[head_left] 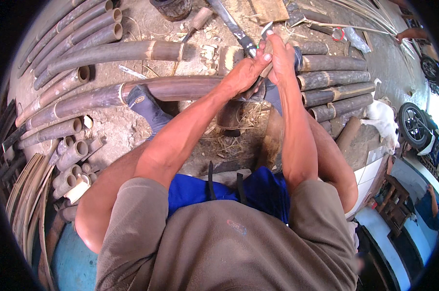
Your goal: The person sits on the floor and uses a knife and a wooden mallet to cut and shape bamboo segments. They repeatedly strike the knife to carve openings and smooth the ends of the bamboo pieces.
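Left hand (248, 73) and right hand (280, 59) are clamping together around a slim grey metal-tipped tool (266, 30), one o'clock; a long brown bamboo pole (183, 88) is lying at eleven, perhaps risking rolling if pressure slackens.

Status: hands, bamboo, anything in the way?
Right hand closed around metal-tipped tool; left hand right beside it, grip partly hidden. Long bamboo pole crosswise below. Gray-socked left foot at the pole.

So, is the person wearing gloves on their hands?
No, bare skin shows on both the left hand and the right hand, with no glove on either.
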{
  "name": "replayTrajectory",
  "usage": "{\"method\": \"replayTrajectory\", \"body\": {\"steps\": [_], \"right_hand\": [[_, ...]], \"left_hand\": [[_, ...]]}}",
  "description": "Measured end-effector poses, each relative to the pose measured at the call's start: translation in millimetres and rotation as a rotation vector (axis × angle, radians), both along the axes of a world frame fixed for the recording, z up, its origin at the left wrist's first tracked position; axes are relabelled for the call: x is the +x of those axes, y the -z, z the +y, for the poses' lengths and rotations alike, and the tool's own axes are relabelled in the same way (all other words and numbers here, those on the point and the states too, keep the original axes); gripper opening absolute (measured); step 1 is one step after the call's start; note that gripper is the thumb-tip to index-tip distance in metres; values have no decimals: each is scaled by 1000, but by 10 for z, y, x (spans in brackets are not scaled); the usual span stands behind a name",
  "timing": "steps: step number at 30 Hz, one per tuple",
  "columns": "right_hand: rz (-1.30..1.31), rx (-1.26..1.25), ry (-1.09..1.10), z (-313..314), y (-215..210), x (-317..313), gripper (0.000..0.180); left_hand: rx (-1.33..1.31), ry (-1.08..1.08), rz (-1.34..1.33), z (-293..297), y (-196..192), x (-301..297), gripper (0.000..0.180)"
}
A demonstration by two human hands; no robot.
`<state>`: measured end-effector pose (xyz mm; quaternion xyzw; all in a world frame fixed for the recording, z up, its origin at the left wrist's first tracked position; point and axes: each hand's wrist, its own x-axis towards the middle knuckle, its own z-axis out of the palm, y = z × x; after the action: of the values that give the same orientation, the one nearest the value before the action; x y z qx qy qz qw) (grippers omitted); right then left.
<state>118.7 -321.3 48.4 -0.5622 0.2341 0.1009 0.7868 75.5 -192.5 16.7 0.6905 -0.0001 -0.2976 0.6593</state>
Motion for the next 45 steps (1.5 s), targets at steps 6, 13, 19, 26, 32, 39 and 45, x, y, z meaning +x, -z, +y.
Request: {"method": "replayTrajectory", "body": {"steps": [6, 13, 19, 26, 32, 39, 45], "right_hand": [[-47, 52, 172, -169, 69, -311, 25], [-68, 221, 555, -106, 16, -890, 26], [-191, 16, 542, -4, 253, -704, 25], [-248, -220, 79, 954, -165, 51, 16], [-338, -301, -247, 1093, -89, -57, 24], [-291, -339, -651, 1251, -224, -270, 36], [-608, -515, -1136, 1451, -229, -691, 50]], "left_hand": [[-2, 235, 16, -46, -6, -46, 98], [83, 526, -217, -83, 6, -93, 105], [191, 518, 42, 19, -202, 59, 101], [266, -158, -75, 650, -6, -31, 85], [58, -521, -138, 565, -17, -406, 88], [-61, -766, -253, 488, 54, -814, 80], [-12, -650, -404, 684, 692, -1076, 51]]}}
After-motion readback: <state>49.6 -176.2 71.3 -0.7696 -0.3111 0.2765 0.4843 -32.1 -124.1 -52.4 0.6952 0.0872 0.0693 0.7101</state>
